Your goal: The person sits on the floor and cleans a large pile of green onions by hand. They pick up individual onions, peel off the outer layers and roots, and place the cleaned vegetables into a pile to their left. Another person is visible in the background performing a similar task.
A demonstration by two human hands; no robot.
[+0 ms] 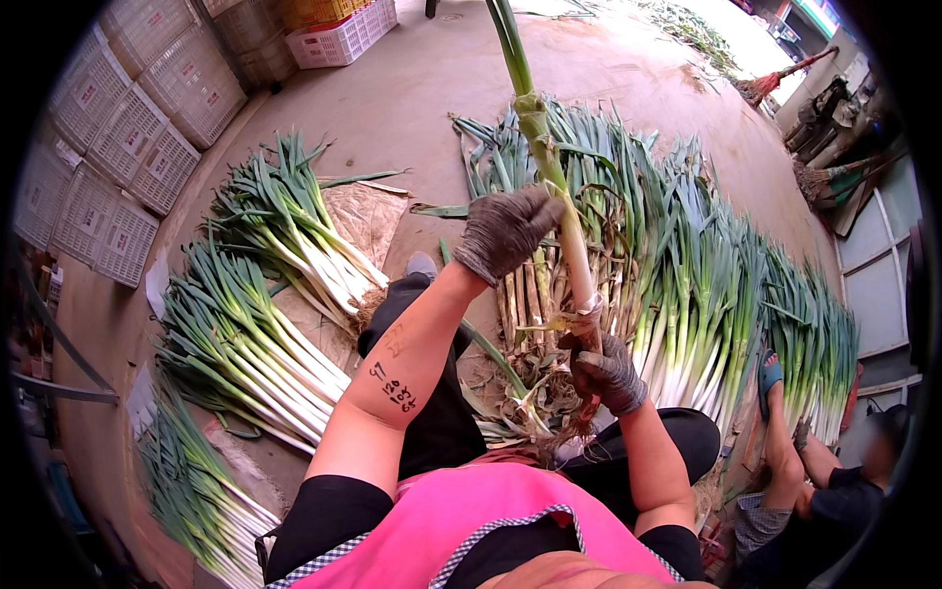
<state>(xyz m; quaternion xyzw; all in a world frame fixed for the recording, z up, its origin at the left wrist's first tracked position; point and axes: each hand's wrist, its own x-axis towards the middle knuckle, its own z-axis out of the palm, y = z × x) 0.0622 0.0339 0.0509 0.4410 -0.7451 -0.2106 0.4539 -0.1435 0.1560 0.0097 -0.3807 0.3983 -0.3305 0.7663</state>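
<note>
A single large Welsh onion stalk (574,247) is held upright and slightly tilted in front of me, its green top running out at the upper edge of the view. My left hand (509,230), in a grey-brown knit glove, is closed at the stalk's middle, fingertips against its outer layer. Lower down, my right hand (612,377), in a matching glove, grips the base just above the reddish roots (586,416). Peeled skin hangs loose around the white part. Behind the stalk lie untrimmed onions (533,294) with brown, dry outer leaves.
Cleaned onion piles lie at my left (254,339) and a long row (684,316) at my right. Loose trimmings (508,423) sit between my feet. Stacked plastic crates (132,140) line the left wall. A person (824,508) sits at lower right; brooms (758,88) stand beyond.
</note>
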